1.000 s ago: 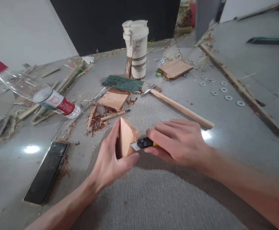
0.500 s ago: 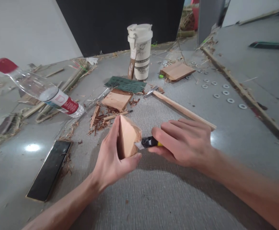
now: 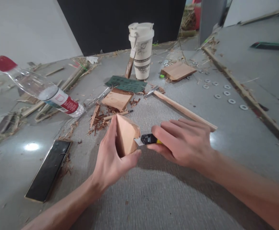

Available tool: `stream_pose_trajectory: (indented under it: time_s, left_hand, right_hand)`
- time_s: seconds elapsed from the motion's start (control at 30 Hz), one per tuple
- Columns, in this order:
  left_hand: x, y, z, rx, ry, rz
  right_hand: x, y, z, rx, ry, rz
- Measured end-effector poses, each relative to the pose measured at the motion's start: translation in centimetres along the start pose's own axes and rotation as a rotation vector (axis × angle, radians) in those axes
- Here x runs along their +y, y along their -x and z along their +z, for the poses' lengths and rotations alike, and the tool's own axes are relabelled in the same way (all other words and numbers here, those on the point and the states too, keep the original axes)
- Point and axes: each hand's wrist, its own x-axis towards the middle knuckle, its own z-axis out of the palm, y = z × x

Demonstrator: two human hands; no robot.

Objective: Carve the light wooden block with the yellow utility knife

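My left hand (image 3: 114,155) grips a pale wooden block (image 3: 127,134), fingers behind its far side and thumb along its lower edge. The block is held tilted, one flat face turned toward me. In my right hand (image 3: 181,139) is a utility knife (image 3: 150,139) with a black front and a bit of yellow; its short blade meets or nearly meets the block's right edge. Whether the blade touches the wood I cannot tell. Beyond the block lie a thin pencil-like stick (image 3: 119,115), reddish shavings (image 3: 98,123) and a flat piece of wood (image 3: 117,98).
A phone (image 3: 48,171) lies at left, below a red-capped water bottle (image 3: 62,99). Farther back are a green sheet (image 3: 126,83), a white lidded cup (image 3: 143,51) and another board (image 3: 178,71). A wooden-handled tool (image 3: 184,110) and several washers (image 3: 227,93) lie right.
The block and my left hand have shifted slightly left. The knife blade has moved a little left and up with my right hand. Both grips are unchanged.
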Motion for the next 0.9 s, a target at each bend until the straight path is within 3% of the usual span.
stream_pose_trajectory:
  time_s: [0.2, 0.43, 0.5, 0.57, 0.6, 0.67, 0.77, 0.9]
  left_hand:
    - [0.2, 0.0, -0.1, -0.109, 0.135, -0.016]
    - [0.0, 0.1, -0.1, -0.030, 0.049, -0.017]
    - [-0.2, 0.8, 0.2, -0.104, 0.049, 0.070]
    - [-0.3, 1.8, 0.6, -0.245, 0.051, 0.217]
    - [-0.2, 2.2, 0.8, -0.312, 0.055, 0.265]
    - [-0.1, 2.6, 0.9, -0.355, 0.105, 0.230]
    - [-0.2, 2.0, 0.7, -0.261, 0.194, 0.074]
    - [-0.9, 0.7, 0.4, -0.197, 0.316, -0.039]
  right_hand:
    - [0.1, -0.1, -0.1, 0.013, -0.007, -0.001]
    - [0.1, 0.0, -0.1, -0.011, -0.020, 0.009]
    - [1.5, 0.0, -0.2, -0.037, -0.043, 0.130]
    - [3.9, 0.2, -0.2, -0.041, -0.043, 0.370]
    - [5.2, 0.4, -0.1, 0.021, 0.007, 0.483]
    - [7.2, 0.8, 0.1, 0.047, 0.049, 0.601]
    - [7.4, 1.2, 0.8, 0.043, -0.056, 0.543]
    - [4.0, 0.9, 0.6, -0.026, -0.267, 0.308]
